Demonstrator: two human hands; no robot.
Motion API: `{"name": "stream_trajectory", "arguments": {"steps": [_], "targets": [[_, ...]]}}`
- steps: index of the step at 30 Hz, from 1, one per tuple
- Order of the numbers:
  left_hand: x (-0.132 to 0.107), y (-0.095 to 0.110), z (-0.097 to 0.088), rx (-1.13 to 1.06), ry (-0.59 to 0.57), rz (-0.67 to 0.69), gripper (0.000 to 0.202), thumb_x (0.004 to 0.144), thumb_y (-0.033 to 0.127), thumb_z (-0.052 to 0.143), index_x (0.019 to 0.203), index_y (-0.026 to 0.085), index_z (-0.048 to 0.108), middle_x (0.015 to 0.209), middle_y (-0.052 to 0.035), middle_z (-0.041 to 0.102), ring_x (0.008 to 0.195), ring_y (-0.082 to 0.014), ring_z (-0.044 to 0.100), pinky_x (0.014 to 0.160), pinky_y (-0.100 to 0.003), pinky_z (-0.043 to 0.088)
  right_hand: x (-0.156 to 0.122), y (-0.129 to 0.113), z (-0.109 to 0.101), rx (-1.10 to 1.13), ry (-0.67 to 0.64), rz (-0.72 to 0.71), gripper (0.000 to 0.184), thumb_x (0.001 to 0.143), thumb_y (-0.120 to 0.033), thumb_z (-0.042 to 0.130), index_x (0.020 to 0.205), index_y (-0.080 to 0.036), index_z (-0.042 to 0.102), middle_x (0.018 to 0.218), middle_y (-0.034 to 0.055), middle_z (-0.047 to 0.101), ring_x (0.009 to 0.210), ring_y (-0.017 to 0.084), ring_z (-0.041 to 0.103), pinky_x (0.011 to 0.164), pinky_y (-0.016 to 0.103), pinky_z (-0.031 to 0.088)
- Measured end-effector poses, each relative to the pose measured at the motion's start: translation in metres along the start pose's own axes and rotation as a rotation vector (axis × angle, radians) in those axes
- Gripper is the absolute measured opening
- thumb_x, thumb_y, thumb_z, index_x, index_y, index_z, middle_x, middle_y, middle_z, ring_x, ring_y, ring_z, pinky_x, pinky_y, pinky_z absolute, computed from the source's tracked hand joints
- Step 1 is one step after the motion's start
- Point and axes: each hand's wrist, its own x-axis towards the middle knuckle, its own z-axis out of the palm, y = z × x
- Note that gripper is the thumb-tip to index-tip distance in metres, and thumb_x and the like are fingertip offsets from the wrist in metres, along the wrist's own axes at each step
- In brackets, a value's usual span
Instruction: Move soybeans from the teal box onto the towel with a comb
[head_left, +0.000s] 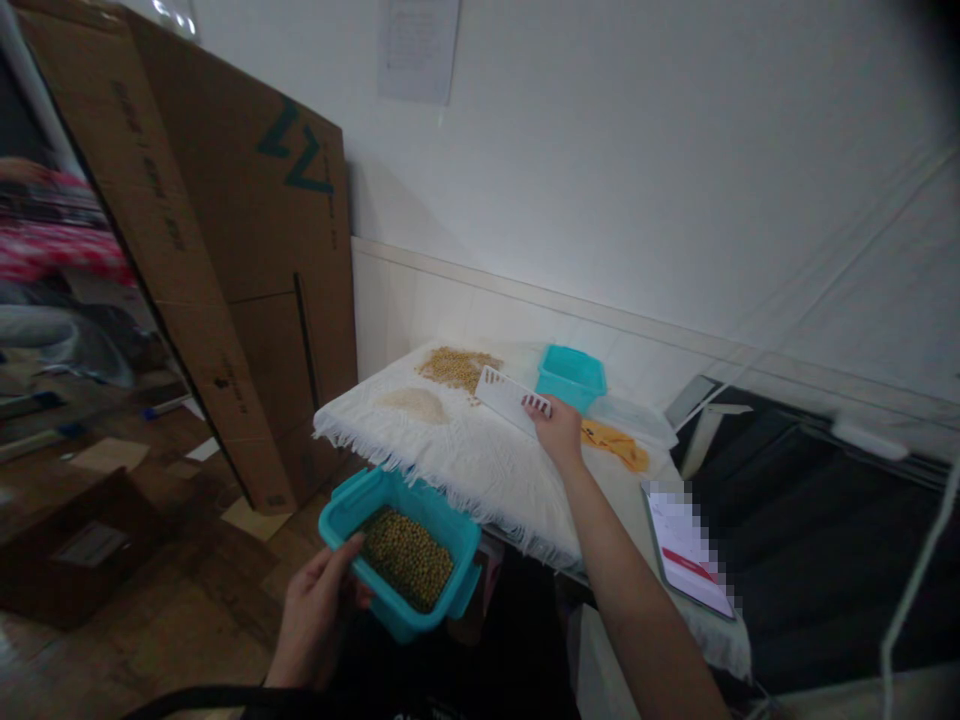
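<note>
My left hand (319,605) grips the near left rim of a turquoise plastic bin (471,548), thumb over the edge. Greenish-yellow beans (416,560) cover the bottom of this bin, held at the table's front edge. In my right hand (559,430) is a flat white plastic strip (504,402) with slots at both ends, pinched by its right end above the cloth. Just beyond the strip's left end lies a spread pile of yellow beans (454,367). A paler, fine-grained pile (412,404) lies nearer, on the white fringed cloth (457,450).
A second turquoise bin (564,372) stands by the wall, with a clear plastic lid (637,422) and a yellow cloth (615,443) beside it. A tablet (686,545) lies at the right edge. A tall cardboard box (247,240) stands left.
</note>
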Motion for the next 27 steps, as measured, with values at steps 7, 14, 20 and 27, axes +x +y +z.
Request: {"name": "stream_trajectory", "arguments": {"steps": [7,14,20,27], "targets": [[0.000,0.000,-0.001,-0.001,0.007,0.007,0.041,0.055,0.051,0.084,0.054,0.017,0.060,0.042,0.0037,0.055,0.039,-0.0112,0.049,0.041,-0.023,0.040,0.000,-0.001,0.006,0.001,-0.020,-0.024,0.031,0.079,-0.033,0.057,0.097,-0.017,0.076,0.084,0.0067,0.077,0.075,0.022,0.066,0.069,0.030,0.046],[0.002,-0.004,-0.002,-0.013,0.002,-0.013,0.041,0.059,0.050,0.083,0.053,0.019,0.057,0.041,0.0044,0.053,0.038,-0.0109,0.047,0.040,-0.022,0.038,0.000,-0.003,0.009,0.059,-0.040,-0.044,0.029,0.079,-0.032,0.058,0.096,-0.018,0.076,0.085,0.0061,0.077,0.075,0.022,0.066,0.071,0.030,0.048],[-0.001,0.000,0.000,-0.011,-0.004,-0.003,0.042,0.057,0.050,0.084,0.052,0.018,0.057,0.041,0.0037,0.054,0.039,-0.0108,0.048,0.040,-0.022,0.039,-0.001,-0.007,0.015,0.129,-0.108,-0.057,0.028,0.080,-0.032,0.059,0.097,-0.018,0.076,0.089,0.0059,0.077,0.079,0.021,0.067,0.074,0.030,0.049],[0.000,-0.003,-0.001,-0.019,-0.003,-0.004,0.039,0.059,0.048,0.084,0.053,0.019,0.058,0.042,0.0047,0.053,0.038,-0.0110,0.048,0.040,-0.023,0.040,0.000,-0.006,0.014,0.151,-0.078,-0.040,0.027,0.080,-0.032,0.060,0.096,-0.017,0.076,0.089,0.0059,0.077,0.079,0.022,0.068,0.074,0.030,0.050]]}}
